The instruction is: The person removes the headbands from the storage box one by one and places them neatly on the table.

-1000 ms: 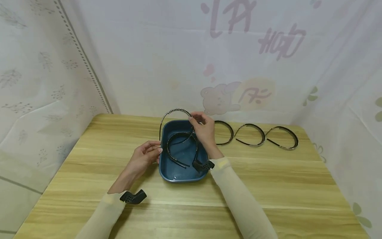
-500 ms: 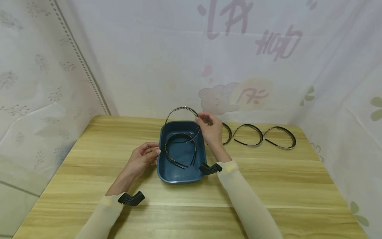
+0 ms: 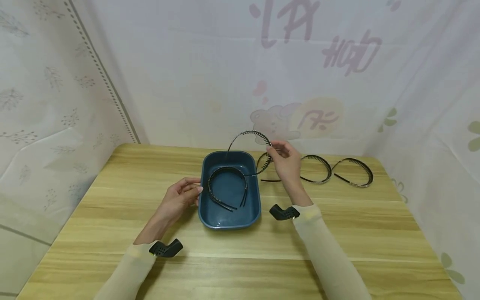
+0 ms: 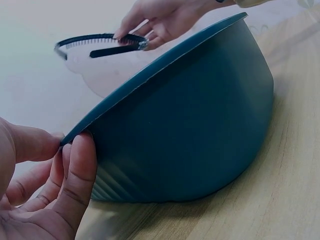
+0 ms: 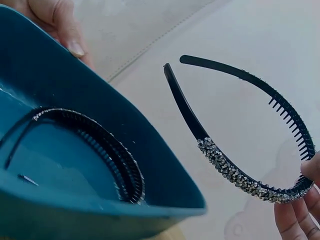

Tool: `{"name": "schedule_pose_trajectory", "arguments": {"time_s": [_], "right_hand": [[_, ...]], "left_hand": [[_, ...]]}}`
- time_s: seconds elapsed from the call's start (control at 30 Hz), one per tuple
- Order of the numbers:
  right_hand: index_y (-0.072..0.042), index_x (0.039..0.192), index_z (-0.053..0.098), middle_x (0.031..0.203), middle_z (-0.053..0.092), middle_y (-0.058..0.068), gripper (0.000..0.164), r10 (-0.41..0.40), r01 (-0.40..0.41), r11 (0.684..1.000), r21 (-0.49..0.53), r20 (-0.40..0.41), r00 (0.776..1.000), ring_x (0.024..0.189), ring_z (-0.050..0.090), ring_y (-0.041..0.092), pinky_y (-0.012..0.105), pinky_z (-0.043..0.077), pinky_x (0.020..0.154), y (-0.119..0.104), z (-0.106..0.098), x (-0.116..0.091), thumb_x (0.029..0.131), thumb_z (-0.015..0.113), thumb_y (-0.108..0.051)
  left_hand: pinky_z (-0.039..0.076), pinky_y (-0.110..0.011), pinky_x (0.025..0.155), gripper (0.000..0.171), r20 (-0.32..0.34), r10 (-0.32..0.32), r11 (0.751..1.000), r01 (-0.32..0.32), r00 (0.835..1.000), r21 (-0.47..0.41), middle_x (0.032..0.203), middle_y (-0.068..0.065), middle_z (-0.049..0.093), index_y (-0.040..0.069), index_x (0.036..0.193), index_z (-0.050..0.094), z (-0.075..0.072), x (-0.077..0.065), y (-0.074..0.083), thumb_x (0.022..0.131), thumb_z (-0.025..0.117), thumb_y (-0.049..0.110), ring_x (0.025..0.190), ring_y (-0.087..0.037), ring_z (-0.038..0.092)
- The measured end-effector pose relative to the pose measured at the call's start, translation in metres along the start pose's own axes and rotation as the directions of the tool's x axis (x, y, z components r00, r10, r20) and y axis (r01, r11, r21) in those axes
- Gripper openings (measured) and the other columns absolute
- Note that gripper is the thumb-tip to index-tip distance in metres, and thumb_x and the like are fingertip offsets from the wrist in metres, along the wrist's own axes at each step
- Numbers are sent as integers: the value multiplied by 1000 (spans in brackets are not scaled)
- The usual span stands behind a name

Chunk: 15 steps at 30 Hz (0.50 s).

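Head view shows the right hand (image 3: 288,162) pinching 1 headband (image 5: 230,171) by its curve, ends pointing left across the tub's (image 3: 230,220) far-right corner, the left hand (image 3: 181,195) gripping its left edge.

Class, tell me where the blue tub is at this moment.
In the head view, the blue tub stands on the wooden table, slightly left of centre; the left hand pinches its left rim, and three headbands lie to its right.

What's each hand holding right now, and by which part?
Right hand: a headband, held near the top of its toothed curve. Left hand: the tub, pinched by its rim.
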State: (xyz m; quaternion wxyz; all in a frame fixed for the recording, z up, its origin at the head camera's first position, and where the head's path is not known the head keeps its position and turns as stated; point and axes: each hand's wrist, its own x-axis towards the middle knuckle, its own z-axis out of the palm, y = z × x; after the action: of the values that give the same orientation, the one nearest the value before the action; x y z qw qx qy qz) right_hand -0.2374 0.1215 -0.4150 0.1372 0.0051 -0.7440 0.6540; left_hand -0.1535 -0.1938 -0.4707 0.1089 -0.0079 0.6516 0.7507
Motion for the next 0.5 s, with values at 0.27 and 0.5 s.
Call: {"name": "schedule_pose_trajectory", "arguments": {"time_s": [0.27,0.5], "right_hand": [[-10,115,73,100,70,-3,24,21,-21,999,-24,-29,999,84,68,8,22,60,71,1,-29,3,95,76,-22],[-8,115,72,99,69,-3,26,66,-68,997,-48,-46,997,88,69,16,21,58,70,8,-48,2,94,77,-23]], "left_hand": [[59,-22,69,43,-7,-1,1000,1,1000,8,94,2,67,-8,138,47,1,2,-1,101,64,7,77,-9,63],[59,-22,69,43,-12,-4,1000,4,1000,14,94,2,67,-8,138,47,1,1,0,101,64,7,76,-9,63]]}}
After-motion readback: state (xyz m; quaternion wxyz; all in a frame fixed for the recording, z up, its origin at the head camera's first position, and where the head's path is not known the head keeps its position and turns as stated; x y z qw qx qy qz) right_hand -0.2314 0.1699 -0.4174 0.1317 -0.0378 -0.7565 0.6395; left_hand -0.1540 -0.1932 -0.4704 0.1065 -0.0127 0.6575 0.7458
